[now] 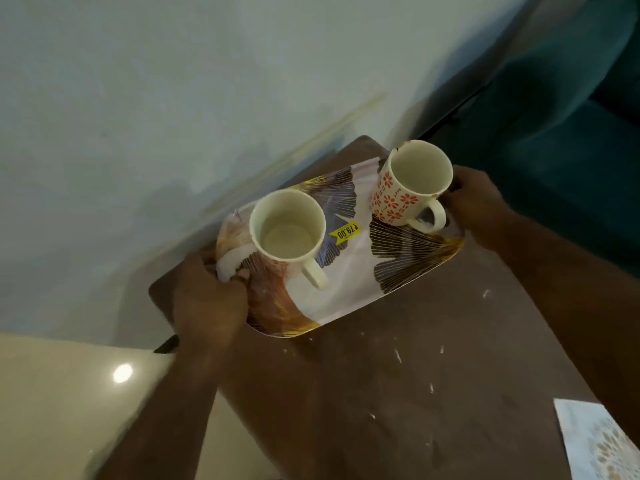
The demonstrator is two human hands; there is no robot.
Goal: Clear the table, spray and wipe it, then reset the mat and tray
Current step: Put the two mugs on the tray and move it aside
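A patterned tray (349, 289) with leaf prints and a yellow price sticker lies over the far part of the brown table (398, 375). Two empty cream mugs stand on it: one mug (289, 230) at the left end, and a mug with red flowers (412, 183) at the right end. My left hand (207, 299) grips the tray's left end and my right hand (481, 199) grips its right end. I cannot tell whether the tray rests on the table or is lifted off it. White specks and smears dot the tabletop.
A pale wall (173, 116) runs close behind the table. A teal sofa (554, 133) stands at the right. A corner of a printed mat (595, 441) shows at the table's near right. Glossy beige floor (69, 410) lies to the left.
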